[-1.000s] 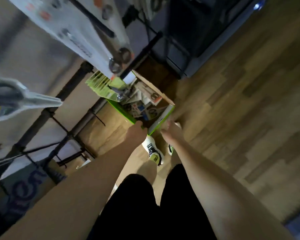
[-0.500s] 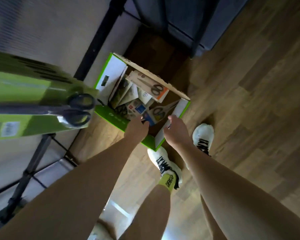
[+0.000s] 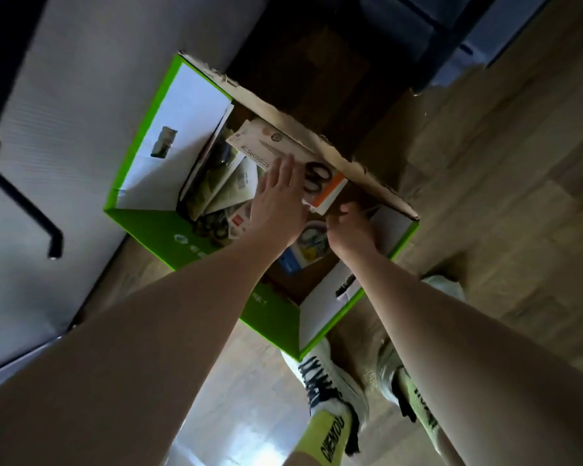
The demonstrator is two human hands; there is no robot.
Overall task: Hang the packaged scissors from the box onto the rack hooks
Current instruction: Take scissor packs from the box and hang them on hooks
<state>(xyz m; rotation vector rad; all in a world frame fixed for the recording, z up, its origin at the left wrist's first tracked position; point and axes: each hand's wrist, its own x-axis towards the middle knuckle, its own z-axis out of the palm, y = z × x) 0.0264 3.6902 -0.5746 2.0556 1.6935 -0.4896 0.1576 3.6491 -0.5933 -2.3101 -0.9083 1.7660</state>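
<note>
Reaching into the green box (image 3: 196, 243), our left hand (image 3: 276, 203) lay flat-fingered on a beige scissors pack (image 3: 283, 153) to pick it, while our right hand (image 3: 350, 230) curled, apparently gripping another.

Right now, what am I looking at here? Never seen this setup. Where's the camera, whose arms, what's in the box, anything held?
There is no machine: a person wears a wide-angle camera on the head, looking down, so the two bare arms are their own. There is only this one view. Below them an open green box stands on a wooden floor, with their shoes beside it. The box holds a loose pile of packaged scissors. The left hand lies with straight fingers on the top pack, a pale card with an orange end and black scissor handles. The right hand is curled at that pack's orange corner; whether it actually pinches the pack or something under it is unclear. Nothing is lifted out yet. On the left, a black hook sticks out from a white panel, probably the rack.
</note>
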